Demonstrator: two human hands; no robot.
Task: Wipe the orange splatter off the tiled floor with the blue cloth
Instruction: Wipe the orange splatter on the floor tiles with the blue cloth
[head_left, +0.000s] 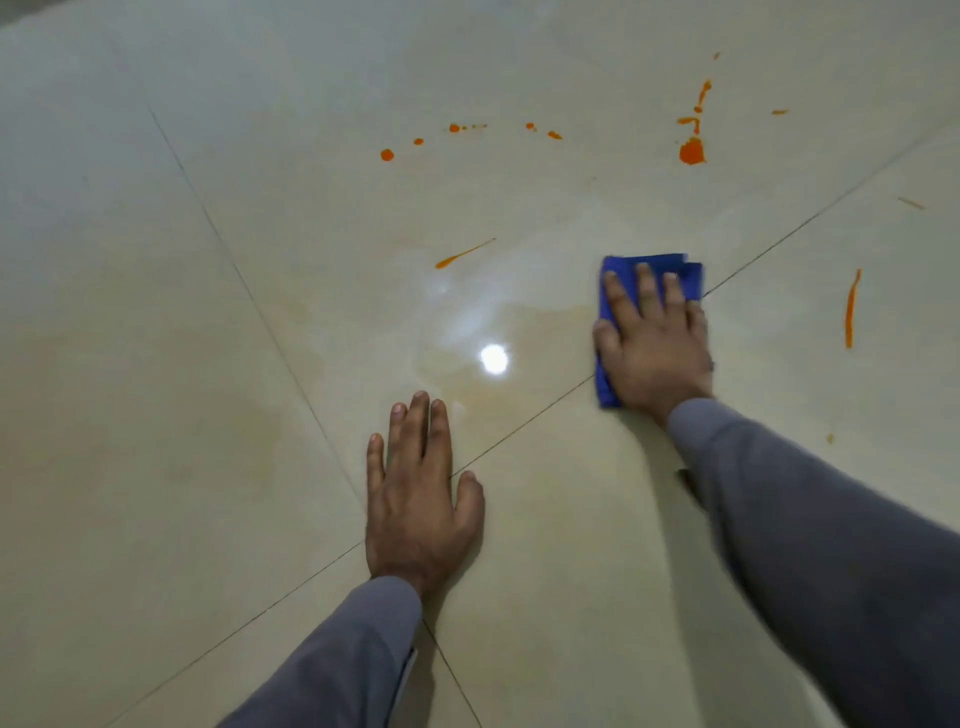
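My right hand (655, 343) lies flat on the folded blue cloth (688, 275) and presses it onto the beige tiled floor (156, 364). My left hand (415, 499) rests flat on the floor with fingers spread and holds nothing. Orange splatter lies beyond both hands: a big blob (692, 151) far right, a row of drops (387, 155) further left, a thin streak (464, 253) left of the cloth, and a long streak (851, 309) to the cloth's right. A faint orange wet smear (519, 322) spreads between my hands.
Dark grout lines (519, 431) cross the floor under my hands. A bright lamp reflection (494, 358) shines on the wet tile. Small orange flecks (910, 202) sit at the far right. Grey sleeves cover both forearms.
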